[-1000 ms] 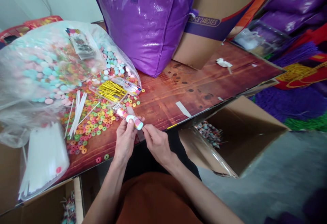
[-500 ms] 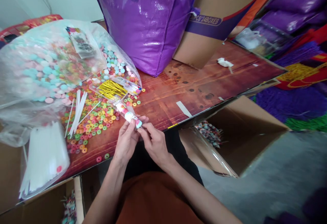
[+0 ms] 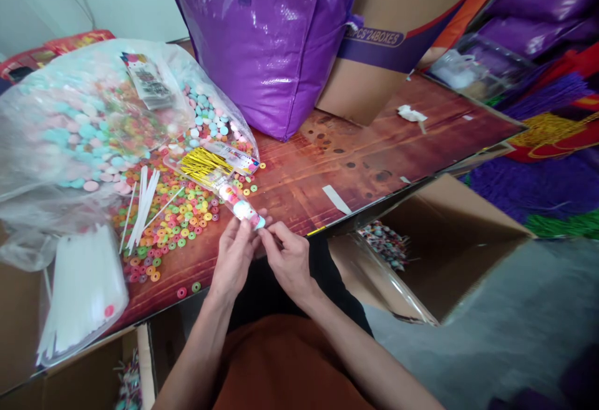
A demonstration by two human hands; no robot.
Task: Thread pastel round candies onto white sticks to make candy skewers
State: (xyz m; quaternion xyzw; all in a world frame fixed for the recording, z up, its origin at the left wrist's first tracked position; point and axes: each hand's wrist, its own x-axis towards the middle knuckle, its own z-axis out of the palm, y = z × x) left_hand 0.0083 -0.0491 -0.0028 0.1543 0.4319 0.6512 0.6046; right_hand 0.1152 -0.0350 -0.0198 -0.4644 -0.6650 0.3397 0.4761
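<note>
We see the left hand [image 3: 235,254] clamped on a candy packet [image 3: 242,209]; right hand [image 3: 290,260] at its near end, grip unclear.

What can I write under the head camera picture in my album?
Left hand and right hand meet at a filled packet, colorful rings scattered nearby.

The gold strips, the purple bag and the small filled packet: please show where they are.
Gold strips [image 3: 203,165]: head view, bundle's middle.
Purple bag [image 3: 266,51]: head view, front side.
Filled packet [image 3: 242,209]: head view, its middle.
</note>
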